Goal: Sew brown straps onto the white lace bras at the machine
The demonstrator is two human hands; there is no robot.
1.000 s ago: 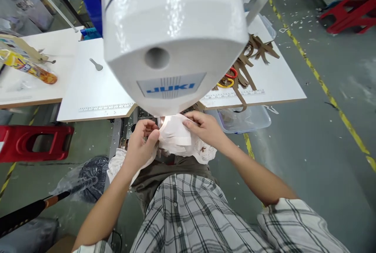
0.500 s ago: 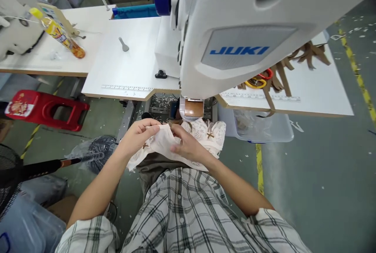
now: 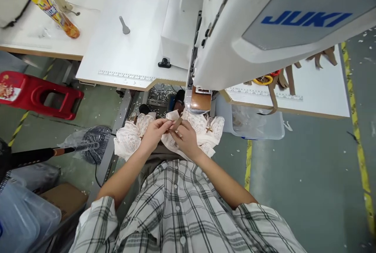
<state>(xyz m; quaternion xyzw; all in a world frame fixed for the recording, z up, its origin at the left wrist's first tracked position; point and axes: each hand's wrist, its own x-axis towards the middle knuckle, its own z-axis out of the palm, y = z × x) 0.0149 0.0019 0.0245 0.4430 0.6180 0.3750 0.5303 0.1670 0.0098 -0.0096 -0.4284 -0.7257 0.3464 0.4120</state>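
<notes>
White lace garments [image 3: 128, 140] with small brown bows lie across my lap, below the sewing machine's head. My left hand [image 3: 155, 133] pinches the end of a short brown strip [image 3: 176, 123] over the lace. Fingers of my right hand [image 3: 185, 137] are closed on the same strip, close beside the left fingertips. A white band of the garment shows just behind the fingers. The machine's small arm with a brown plate [image 3: 201, 101] is just beyond my right hand, not touching it.
The white JUKI machine [image 3: 229, 61] fills the upper right. Scissors [image 3: 263, 80] and brown strips [image 3: 289, 80] lie on the right table. A bottle [image 3: 49, 6] stands on the left table. A red stool [image 3: 38, 94], bagged fan base and clear bin [image 3: 258, 121] are below.
My hands have come together and a brown strip now shows between them. The white cloth they held has dropped lower. The view has shifted closer to the machine.
</notes>
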